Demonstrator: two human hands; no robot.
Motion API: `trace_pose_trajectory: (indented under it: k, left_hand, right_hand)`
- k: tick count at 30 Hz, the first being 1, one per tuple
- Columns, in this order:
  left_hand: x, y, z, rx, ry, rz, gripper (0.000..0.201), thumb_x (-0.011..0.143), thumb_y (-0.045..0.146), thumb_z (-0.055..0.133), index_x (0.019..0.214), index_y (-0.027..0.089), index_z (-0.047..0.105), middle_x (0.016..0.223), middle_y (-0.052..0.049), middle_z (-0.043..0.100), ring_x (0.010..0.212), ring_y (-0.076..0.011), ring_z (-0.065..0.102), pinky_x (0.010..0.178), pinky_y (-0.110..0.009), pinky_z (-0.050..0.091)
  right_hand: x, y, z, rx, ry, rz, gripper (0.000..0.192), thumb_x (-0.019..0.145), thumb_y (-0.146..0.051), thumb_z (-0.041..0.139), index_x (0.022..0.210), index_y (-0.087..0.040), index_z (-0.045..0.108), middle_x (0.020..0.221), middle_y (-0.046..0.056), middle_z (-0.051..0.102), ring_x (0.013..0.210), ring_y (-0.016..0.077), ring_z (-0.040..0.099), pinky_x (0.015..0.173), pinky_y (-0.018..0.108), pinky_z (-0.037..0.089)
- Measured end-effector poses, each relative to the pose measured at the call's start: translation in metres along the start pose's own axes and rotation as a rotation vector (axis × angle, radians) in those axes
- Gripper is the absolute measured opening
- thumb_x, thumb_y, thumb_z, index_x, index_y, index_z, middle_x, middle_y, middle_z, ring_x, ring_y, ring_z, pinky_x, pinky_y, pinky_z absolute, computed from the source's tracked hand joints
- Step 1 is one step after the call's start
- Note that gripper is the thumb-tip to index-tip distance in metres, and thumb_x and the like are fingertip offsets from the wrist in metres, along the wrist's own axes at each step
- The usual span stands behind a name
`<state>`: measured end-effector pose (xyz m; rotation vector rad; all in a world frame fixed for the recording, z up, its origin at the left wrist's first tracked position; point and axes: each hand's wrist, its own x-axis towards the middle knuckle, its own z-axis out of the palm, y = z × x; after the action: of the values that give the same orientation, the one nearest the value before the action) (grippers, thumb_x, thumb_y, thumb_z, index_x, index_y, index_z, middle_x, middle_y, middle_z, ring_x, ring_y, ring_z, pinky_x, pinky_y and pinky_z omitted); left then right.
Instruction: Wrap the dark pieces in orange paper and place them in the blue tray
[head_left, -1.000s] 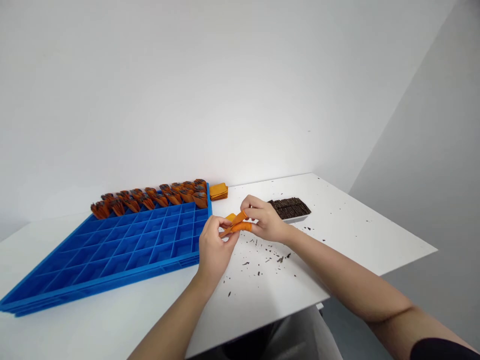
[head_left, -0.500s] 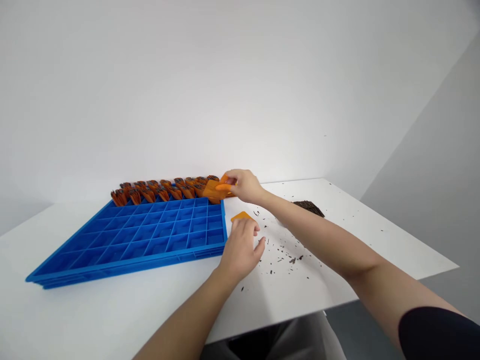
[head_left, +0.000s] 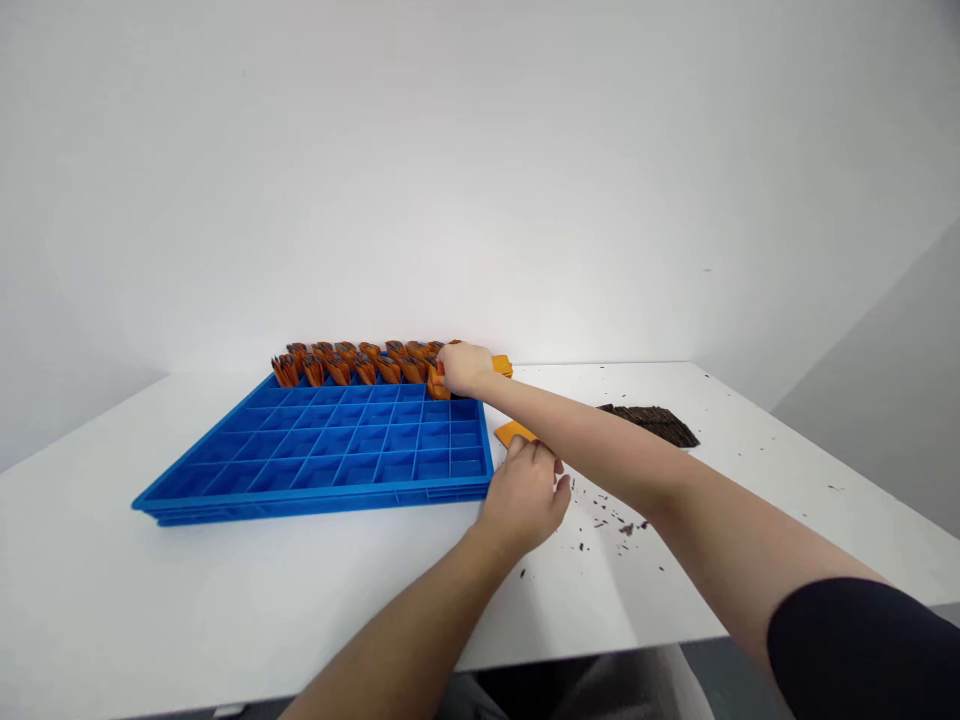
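My right hand (head_left: 466, 370) reaches to the back right corner of a blue compartment tray (head_left: 330, 490). Its fingers are closed on an orange packet (head_left: 439, 382), which is at a compartment at the right end of the second filled row. Several similar orange packets (head_left: 364, 369) with dark contents at their tops stand upright in the two back rows. My left hand (head_left: 525, 500) rests on the table right of the tray, thumb apart from the fingers. Its fingertips touch a flat orange packet (head_left: 514, 432), partly hidden by the hand and right forearm.
Dark strips (head_left: 660, 425) lie in a flat pile at the right, partly behind my right forearm. Dark crumbs (head_left: 626, 529) are scattered over the white table (head_left: 360, 610). More orange packets (head_left: 502, 366) lie behind my right wrist, near the wall.
My right hand has lowered the orange packet from above the tray's back right corner to the compartment there. The view has shifted left; my left hand stays by the flat packet.
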<state>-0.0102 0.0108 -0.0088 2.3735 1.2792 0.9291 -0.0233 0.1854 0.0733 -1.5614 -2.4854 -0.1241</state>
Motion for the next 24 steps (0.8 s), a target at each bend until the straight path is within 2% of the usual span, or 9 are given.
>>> trace_pose_trajectory:
  k: [5, 9, 12, 15, 17, 20, 24]
  left_hand:
    - [0.001, -0.001, 0.001, 0.003, -0.011, -0.029, 0.01, 0.09, 0.017, 0.062, 0.085, 0.022, 0.054, 0.091, -0.009, 0.069, 0.105, -0.0321, 0.059, 0.081, -0.043, 0.052]
    - [0.001, 0.001, -0.001, -0.004, -0.034, -0.039, 0.01, 0.088, 0.016, 0.063, 0.084, 0.022, 0.055, 0.092, -0.01, 0.07, 0.107, -0.0326, 0.059, 0.08, -0.042, 0.052]
    - [0.001, 0.003, -0.002, -0.025, -0.061, -0.019, 0.008, 0.089, 0.017, 0.061, 0.086, 0.022, 0.055, 0.09, -0.008, 0.069, 0.102, -0.0301, 0.059, 0.078, -0.04, 0.05]
    - [0.0, 0.004, -0.003, -0.058, -0.093, -0.012, 0.007, 0.091, 0.02, 0.06, 0.086, 0.022, 0.055, 0.087, -0.005, 0.068, 0.1, -0.0276, 0.059, 0.073, -0.036, 0.047]
    - [-0.001, 0.004, -0.003, -0.065, -0.115, -0.002, 0.007, 0.092, 0.021, 0.059, 0.086, 0.023, 0.055, 0.087, -0.004, 0.068, 0.099, -0.0259, 0.06, 0.071, -0.034, 0.044]
    - [-0.002, 0.006, -0.003, -0.033, -0.167, 0.023, 0.007, 0.093, 0.022, 0.057, 0.086, 0.023, 0.055, 0.085, -0.002, 0.068, 0.091, -0.0226, 0.061, 0.068, -0.032, 0.04]
    - [-0.003, 0.007, -0.001, 0.053, -0.265, 0.051, 0.006, 0.094, 0.026, 0.055, 0.089, 0.024, 0.055, 0.078, 0.001, 0.068, 0.075, -0.0197, 0.062, 0.062, -0.032, 0.033]
  right_hand:
    - [-0.001, -0.009, 0.003, -0.079, 0.022, -0.052, 0.018, 0.092, -0.027, 0.073, 0.103, -0.014, 0.079, 0.109, 0.02, 0.079, 0.106, 0.0338, 0.074, 0.085, 0.039, 0.056]
    - [-0.009, -0.007, 0.002, -0.101, 0.104, -0.102, 0.034, 0.094, -0.032, 0.074, 0.122, -0.013, 0.072, 0.124, 0.02, 0.074, 0.118, 0.0325, 0.069, 0.092, 0.039, 0.054]
    - [-0.017, 0.003, -0.004, -0.09, 0.187, -0.106, 0.041, 0.1, -0.046, 0.066, 0.129, -0.018, 0.066, 0.127, 0.016, 0.072, 0.11, 0.0287, 0.069, 0.087, 0.037, 0.054]
    - [-0.029, 0.026, -0.013, -0.058, 0.241, -0.035, 0.037, 0.108, -0.05, 0.049, 0.122, -0.022, 0.069, 0.123, 0.013, 0.071, 0.103, 0.0255, 0.069, 0.08, 0.034, 0.051]
    - [-0.041, 0.048, -0.019, -0.021, 0.24, 0.027, 0.04, 0.11, -0.051, 0.043, 0.119, -0.024, 0.071, 0.122, 0.011, 0.07, 0.1, 0.0242, 0.068, 0.076, 0.033, 0.048]
    - [-0.068, 0.082, -0.024, 0.023, 0.162, 0.063, 0.043, 0.109, -0.053, 0.044, 0.11, -0.025, 0.076, 0.117, 0.009, 0.07, 0.096, 0.0226, 0.067, 0.07, 0.031, 0.043]
    - [-0.115, 0.115, -0.018, 0.064, 0.018, 0.013, 0.043, 0.108, -0.054, 0.049, 0.101, -0.023, 0.079, 0.11, 0.008, 0.069, 0.089, 0.0195, 0.064, 0.066, 0.029, 0.037]
